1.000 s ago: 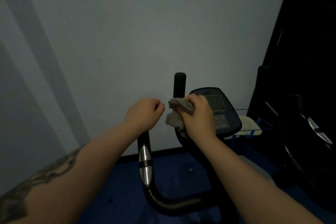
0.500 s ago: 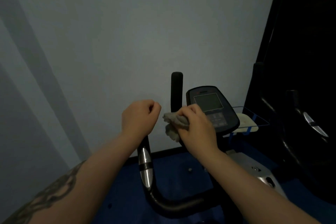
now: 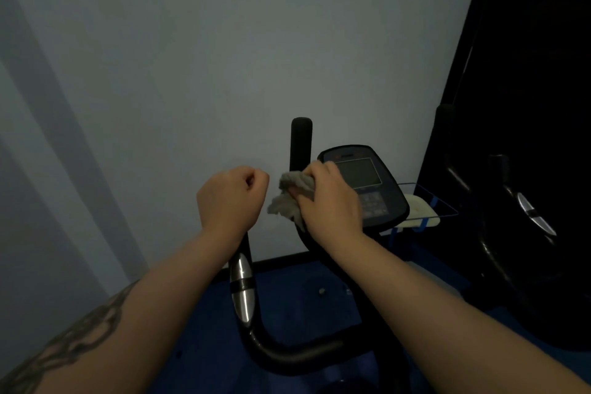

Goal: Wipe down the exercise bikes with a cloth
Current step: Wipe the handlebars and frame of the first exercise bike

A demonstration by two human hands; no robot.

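Observation:
A black exercise bike stands in front of me, with a curved handlebar [image 3: 281, 355] and a dark console [image 3: 371, 182] facing up. My left hand [image 3: 230, 198] grips the top of the left handlebar upright, above its silver sensor band [image 3: 241, 285]. My right hand [image 3: 329, 201] holds a crumpled grey cloth [image 3: 287, 198] against the right upright [image 3: 301, 144], just left of the console. The upright's black foam top sticks up above the cloth.
A pale wall is close behind the bike. A second dark exercise bike [image 3: 524, 217] stands at the right. Between the two bikes a blue wire rack [image 3: 428, 211] holds something pale. The floor [image 3: 297, 301] is blue.
The right hand with the cloth dipped slightly lower on the upright half a second ago and is now a little higher again. The left hand has kept its grip.

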